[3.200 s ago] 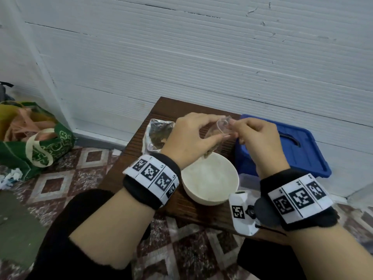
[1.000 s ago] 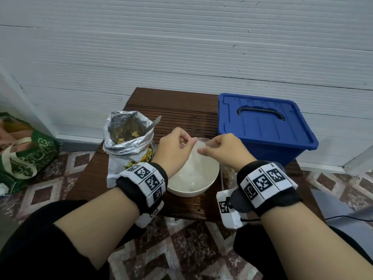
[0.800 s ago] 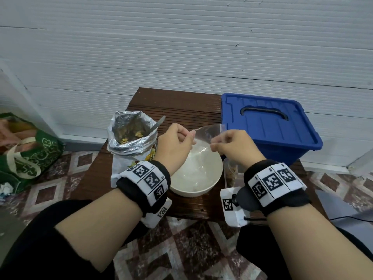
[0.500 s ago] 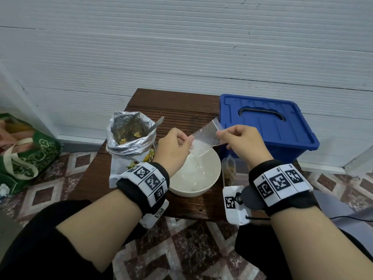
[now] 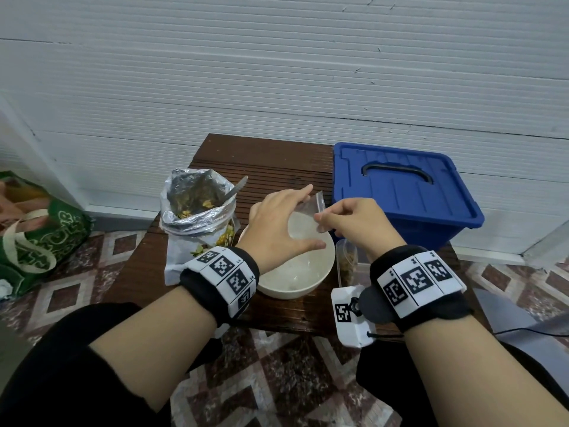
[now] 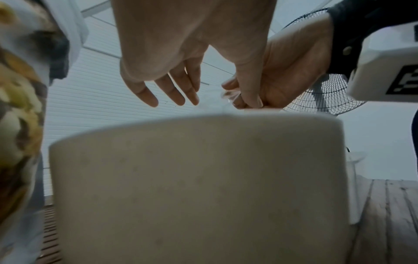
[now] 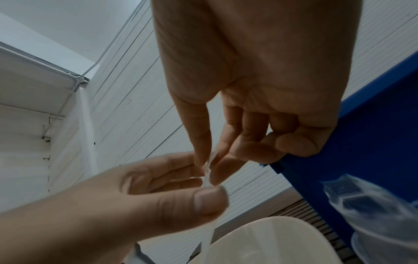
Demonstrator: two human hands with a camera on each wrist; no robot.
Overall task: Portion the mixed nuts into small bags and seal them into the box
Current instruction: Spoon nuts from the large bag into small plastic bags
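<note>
currently a small clear bag is held up above the white bowl, between the two hands. the bag's right edge is pinched between the thumb and forefinger of the right hand, the other fingers being curled in; in the right wrist view the thin plastic is seen nipped at the fingertips and hanging down toward the bowl's rim. the left hand is spread, fingers straight and apart, thumb stretched out below the bag; the fingers lie behind the plastic and the thumb near its lower corner. whether the left thumb actually presses the bag cannot be told. in the left wrist view the straight left fingers are seen above the bowl's outer wall.

the bowl is set on a dark wooden slatted table. just left of it stands an opened foil pouch of mixed nuts, with a metal utensil handle sticking out of its mouth. just right of the bowl a filled small bag stands upright in a clear container. a blue lidded box, lid closed, is placed at the table's right side, against a white panelled wall. a green bag lies on the tiled floor at far left.
</note>
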